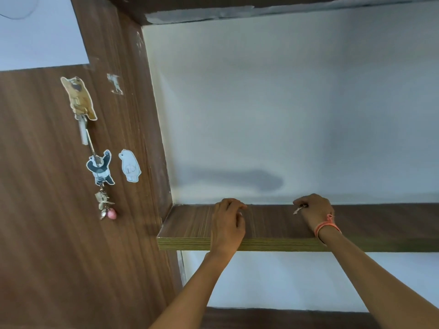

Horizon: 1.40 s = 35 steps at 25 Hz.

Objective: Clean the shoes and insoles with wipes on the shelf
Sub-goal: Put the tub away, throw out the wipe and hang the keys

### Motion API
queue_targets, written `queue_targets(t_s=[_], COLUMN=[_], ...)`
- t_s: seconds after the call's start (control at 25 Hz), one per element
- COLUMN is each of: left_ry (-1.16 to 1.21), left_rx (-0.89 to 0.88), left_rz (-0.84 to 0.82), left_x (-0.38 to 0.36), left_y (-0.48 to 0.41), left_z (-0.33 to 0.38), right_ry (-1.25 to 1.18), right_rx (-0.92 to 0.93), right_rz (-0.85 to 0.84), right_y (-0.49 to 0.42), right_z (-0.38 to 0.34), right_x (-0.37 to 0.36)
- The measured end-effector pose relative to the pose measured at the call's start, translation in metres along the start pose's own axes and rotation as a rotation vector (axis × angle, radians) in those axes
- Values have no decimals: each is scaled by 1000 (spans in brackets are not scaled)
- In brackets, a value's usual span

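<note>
Reaching onto the wooden shelf (190, 222); shoes, insoles and wipe pack not in view. Left hand (228, 222) rests there, fingers loosely curled, empty. Right hand (313, 210) pinches a whitish scrap (298, 210). Risk: dropping it, thin fingertip hold.

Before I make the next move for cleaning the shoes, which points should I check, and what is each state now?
1. Shoes in sight: not ok, none shows on the shelf.
2. Insoles in sight: not ok, none shows.
3. Wipe in hand: cannot tell; the right hand pinches a small pale scrap, too small to identify.
4. Left hand free: cannot tell; its fingers are curled on the shelf.
5. Shelf within reach: ok; both hands reach it.
</note>
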State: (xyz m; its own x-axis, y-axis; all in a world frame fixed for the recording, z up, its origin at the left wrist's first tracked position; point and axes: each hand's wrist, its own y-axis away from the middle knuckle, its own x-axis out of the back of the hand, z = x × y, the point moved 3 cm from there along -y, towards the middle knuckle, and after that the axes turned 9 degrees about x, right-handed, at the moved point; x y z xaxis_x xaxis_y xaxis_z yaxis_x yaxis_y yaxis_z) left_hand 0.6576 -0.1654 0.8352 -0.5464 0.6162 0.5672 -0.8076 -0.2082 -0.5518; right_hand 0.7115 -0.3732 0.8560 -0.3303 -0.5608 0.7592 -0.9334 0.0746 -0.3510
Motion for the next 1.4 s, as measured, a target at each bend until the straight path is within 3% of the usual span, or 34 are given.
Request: queue_targets(t_s=[0.12,0.2,0.32,0.44,0.84,1.04,1.16,1.24,1.4], left_ry=[151,380,745,898,1020,998,1077,1062,789], left_rx=[160,344,542,624,817,801,803,766,590], left_rz=[-116,-169,-112,-51,-3,-59,-66,-17,216], left_x=[7,13,33,62,142,167,174,180,200], left_y=[-5,-9,-14,-18,-34,-40,-43,-45,-52], left_z=[7,8,-1,-16,-59,-87,-104,-113,-128], right_ry=[-212,-449,-571,-563,-735,-868,-845,-774,-731], right_rx=[170,245,318,359,359,256,311,375,400], right_rz=[-83,-162,-195,-132,-236,-314,-252,-208,-191], right_y=[7,19,33,41,40,51,51,51,49], right_z=[-54,-96,-142,-169,-245,-268,-283,-294,-310], right_x=[-10,-16,-27,-37,-74,-92,-103,-108,-114])
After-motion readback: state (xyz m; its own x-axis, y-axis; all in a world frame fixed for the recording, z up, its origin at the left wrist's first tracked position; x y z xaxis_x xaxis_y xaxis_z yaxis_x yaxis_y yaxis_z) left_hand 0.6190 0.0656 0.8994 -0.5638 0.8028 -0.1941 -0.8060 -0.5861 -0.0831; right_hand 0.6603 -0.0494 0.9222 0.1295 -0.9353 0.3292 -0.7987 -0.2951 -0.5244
